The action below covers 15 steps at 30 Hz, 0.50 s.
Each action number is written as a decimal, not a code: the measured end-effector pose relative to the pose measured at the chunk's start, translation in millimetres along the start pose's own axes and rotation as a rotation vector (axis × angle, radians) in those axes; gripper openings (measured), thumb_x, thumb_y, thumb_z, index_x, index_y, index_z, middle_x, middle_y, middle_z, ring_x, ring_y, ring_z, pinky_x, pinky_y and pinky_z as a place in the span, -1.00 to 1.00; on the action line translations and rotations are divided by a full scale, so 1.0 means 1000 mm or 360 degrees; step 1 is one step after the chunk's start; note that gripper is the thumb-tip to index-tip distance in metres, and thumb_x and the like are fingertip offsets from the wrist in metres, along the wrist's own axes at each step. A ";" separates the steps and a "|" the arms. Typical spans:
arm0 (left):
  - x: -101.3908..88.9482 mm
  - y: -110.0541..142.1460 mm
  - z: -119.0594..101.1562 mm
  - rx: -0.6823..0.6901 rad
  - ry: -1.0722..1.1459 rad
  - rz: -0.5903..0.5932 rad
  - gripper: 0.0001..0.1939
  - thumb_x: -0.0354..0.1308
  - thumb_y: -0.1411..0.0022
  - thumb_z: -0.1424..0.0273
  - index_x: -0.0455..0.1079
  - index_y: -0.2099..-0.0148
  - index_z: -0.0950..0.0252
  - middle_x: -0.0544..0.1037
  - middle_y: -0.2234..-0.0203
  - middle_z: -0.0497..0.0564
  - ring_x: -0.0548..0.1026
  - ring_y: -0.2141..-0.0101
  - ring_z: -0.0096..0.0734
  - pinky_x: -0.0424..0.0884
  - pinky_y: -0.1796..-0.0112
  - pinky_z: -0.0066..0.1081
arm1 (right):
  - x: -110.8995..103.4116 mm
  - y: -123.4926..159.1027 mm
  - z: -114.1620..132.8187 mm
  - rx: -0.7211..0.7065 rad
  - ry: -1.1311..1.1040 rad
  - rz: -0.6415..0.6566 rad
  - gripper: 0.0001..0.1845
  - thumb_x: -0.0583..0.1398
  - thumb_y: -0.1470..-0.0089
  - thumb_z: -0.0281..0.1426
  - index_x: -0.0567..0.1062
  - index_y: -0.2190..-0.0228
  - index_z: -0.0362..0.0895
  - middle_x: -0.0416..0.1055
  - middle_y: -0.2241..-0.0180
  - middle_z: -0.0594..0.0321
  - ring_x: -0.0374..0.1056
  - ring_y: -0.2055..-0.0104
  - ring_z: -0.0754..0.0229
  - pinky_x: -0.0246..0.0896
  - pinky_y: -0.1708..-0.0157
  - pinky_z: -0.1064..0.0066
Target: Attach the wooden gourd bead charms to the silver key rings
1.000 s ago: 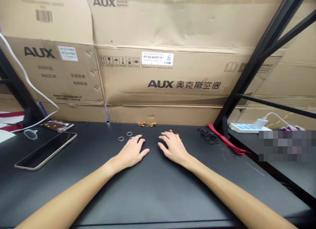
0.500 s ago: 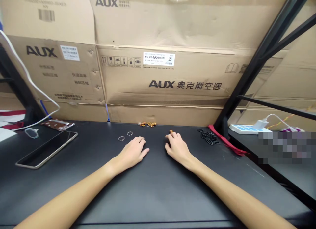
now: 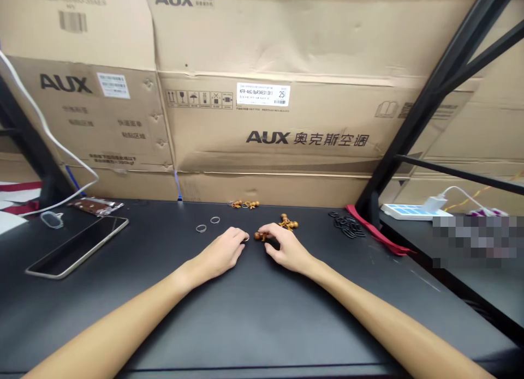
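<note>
My left hand (image 3: 224,251) rests low over the black table, thumb and fingers closed on what looks like a metal split ring; only a small silvery edge shows at the fingertips. Facing it, my right hand (image 3: 286,249) pinches a brown wooden bead charm (image 3: 259,236) with an orange cord. More wooden bead charms (image 3: 289,223) lie just beyond the right fingers. Two metal split rings (image 3: 201,228) sit flat to the left of my left hand. A narrow gap separates my hands.
Finished-looking beaded pieces (image 3: 244,204) lie at the table's back. Black clasps (image 3: 347,224) and a red strap (image 3: 379,233) are on the right. A phone (image 3: 77,248), a brown packet (image 3: 95,206) and a white cable (image 3: 49,131) occupy the left. Cardboard (image 3: 262,52) stands behind; a black frame (image 3: 426,95) rises at right.
My right hand has drawn a wooden bead charm left toward my left hand, uncovering other charms behind it. The left fingers have closed, and a silvery edge now shows at their tips.
</note>
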<state>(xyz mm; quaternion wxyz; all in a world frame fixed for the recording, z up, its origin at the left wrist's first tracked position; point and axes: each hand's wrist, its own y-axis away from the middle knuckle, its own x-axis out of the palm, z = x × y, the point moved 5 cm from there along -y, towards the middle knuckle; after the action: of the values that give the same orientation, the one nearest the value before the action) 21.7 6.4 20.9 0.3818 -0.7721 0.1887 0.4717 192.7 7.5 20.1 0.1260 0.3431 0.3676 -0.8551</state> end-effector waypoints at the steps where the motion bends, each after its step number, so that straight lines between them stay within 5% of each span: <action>1: -0.001 0.000 0.000 -0.0007 -0.0025 -0.0008 -0.74 -0.05 -0.32 0.49 0.31 -0.03 0.26 0.44 0.12 0.09 0.43 0.09 -0.26 0.39 0.02 -0.23 | 0.000 0.000 -0.002 0.0007 0.0016 -0.0015 -0.59 0.07 0.05 -0.64 0.37 0.13 -0.10 0.41 0.18 0.16 0.37 0.15 0.15 0.31 0.10 0.27; 15: -0.001 -0.004 -0.001 -0.0044 -0.0049 0.0051 -0.81 -0.07 -0.34 0.48 0.38 0.18 0.29 0.48 0.24 0.08 0.46 0.19 -0.28 0.40 0.12 -0.30 | 0.003 0.001 -0.009 0.0063 0.0240 -0.0019 -0.82 0.11 -0.07 -0.56 0.44 0.29 -0.12 0.44 0.29 0.17 0.34 0.21 0.14 0.28 0.15 0.26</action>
<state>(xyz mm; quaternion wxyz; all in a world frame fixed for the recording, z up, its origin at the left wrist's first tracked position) 24.7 8.1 23.5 0.3664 -0.7668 0.1885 0.4921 195.7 13.7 13.6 0.0860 0.4068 0.3610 -0.8347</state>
